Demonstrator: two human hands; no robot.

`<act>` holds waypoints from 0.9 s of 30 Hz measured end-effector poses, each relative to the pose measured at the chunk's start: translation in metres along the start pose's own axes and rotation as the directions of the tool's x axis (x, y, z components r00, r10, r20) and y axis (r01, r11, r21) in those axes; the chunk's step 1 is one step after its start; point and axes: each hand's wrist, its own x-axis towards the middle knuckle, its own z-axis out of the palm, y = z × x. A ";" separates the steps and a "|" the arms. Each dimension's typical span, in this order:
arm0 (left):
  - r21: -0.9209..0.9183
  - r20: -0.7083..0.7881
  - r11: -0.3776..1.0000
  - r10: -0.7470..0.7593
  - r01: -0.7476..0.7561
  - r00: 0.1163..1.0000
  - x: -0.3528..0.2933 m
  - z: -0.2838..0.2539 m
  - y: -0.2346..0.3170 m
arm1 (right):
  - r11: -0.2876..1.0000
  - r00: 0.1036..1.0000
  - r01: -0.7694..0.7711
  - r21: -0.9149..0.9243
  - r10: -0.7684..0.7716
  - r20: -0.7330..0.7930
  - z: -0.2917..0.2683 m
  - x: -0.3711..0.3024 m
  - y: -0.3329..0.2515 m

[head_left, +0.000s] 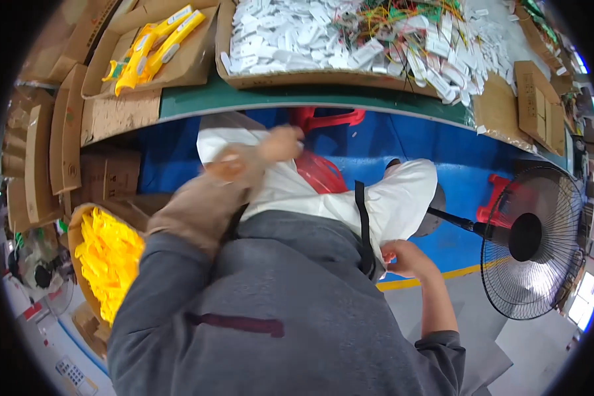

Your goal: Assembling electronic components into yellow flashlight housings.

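My left hand [281,144] is raised over my left thigh and smeared by motion, so its fingers are hard to make out. A brown sleeve cover [204,201] wraps that forearm over the grey sleeve. Down at my right hip, my right hand [408,259] has its fingers curled in against the edge of the white trousers [402,198]. Whether the fingertips pinch the cloth or something small is hidden. A black strap [360,221] runs across the right thigh close to that hand.
Ahead stands a green-edged bench [257,99] with a carton of white plastic parts [277,39] and wires, and a box with yellow pieces [155,49]. At left is a carton of yellow parts [109,261]. A black fan [527,237] stands at right. Red stool parts [336,120] show below the bench.
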 end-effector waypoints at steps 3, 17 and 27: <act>0.064 0.247 0.997 -0.064 0.049 0.967 0.011 0.199 -0.124 | 0.982 0.972 0.067 -0.174 -0.103 -0.210 -0.037 0.009 -0.055; 0.020 -0.178 0.982 0.190 -0.189 0.965 0.300 0.050 -0.074 | 0.563 0.264 0.533 0.632 0.599 -0.756 -0.157 0.019 -0.044; 0.158 -0.346 0.987 0.071 -0.016 0.935 0.278 -0.049 -0.151 | 0.034 0.597 0.610 0.792 0.636 -0.488 -0.188 0.125 -0.020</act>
